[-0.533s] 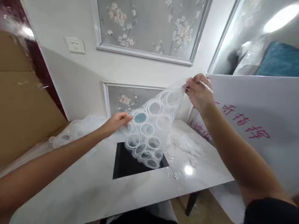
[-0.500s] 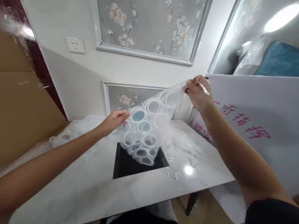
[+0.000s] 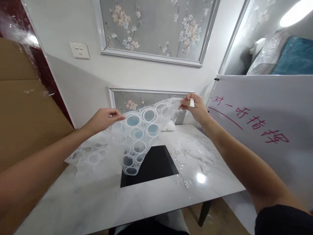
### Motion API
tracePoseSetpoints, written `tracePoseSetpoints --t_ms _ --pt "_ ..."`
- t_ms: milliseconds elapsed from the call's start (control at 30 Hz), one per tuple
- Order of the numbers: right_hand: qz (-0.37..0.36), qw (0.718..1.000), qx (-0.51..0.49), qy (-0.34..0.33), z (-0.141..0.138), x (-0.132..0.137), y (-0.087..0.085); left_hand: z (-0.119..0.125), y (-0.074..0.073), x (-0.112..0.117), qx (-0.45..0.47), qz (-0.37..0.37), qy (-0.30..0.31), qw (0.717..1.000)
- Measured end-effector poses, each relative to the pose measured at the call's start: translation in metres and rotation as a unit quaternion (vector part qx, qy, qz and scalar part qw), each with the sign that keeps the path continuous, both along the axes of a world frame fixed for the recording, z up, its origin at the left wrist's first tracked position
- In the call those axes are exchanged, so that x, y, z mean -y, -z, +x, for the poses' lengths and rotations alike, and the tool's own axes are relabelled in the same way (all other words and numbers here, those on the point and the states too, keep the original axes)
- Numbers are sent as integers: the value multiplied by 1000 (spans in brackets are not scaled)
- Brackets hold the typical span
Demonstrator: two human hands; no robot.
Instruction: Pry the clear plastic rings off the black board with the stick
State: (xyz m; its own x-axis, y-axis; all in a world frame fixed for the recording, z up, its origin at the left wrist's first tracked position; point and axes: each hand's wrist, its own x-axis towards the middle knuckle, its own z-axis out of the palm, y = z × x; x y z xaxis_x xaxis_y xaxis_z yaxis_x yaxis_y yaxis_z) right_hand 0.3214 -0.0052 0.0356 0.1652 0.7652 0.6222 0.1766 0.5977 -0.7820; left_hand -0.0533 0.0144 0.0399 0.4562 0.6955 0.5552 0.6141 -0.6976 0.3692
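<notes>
The left hand (image 3: pixel 105 118) is pinching the top edge of a see-through plastic sheet (image 3: pixel 140 133) with white rings, and the right hand (image 3: pixel 195 105), well apart from it, is pinching the sheet's right end. The sheet is hanging above the table (image 3: pixel 97 202), its bottom tip showing against the left part of a black mat (image 3: pixel 158 164). Ringed plastic (image 3: pixel 90 156) is lying on the left near the cardboard box (image 3: pixel 26 111), and clear plastic scraps (image 3: pixel 194 151) are lying right of the mat. White tabletop is running from the mat to the table's front edge.
</notes>
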Motion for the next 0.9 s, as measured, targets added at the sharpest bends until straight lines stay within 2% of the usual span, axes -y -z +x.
tracePoseSetpoints --t_ms 100,167,233,300,400,467,567,633,800,900 --pt "-1 994 72 84 -1 -1 -1 -11 6 -2 -58 190 -32 980" --pt "-2 969 169 182 -2 0 -4 -16 8 -1 -95 295 -42 950" --pt "-5 937 245 251 -2 1 -7 -18 8 -1 -133 401 -39 906" --pt "-11 915 288 283 -3 4 -10 -19 7 -2 -149 450 -29 880" --pt "-22 886 353 299 -3 6 -12 -20 6 -4 -186 456 -13 870" --pt "-30 877 409 252 -1 7 -10 -23 7 -7 -225 458 21 860" --pt "-39 863 491 112 3 9 -4 -32 10 -9 -277 473 81 832" --pt "-54 854 516 36 7 11 3 -41 13 -8 -288 491 83 818" --pt "-109 867 476 -97 10 20 12 -57 15 0 -318 497 73 804" --pt "-90 895 421 -117 6 22 12 -59 12 0 -296 487 92 817"
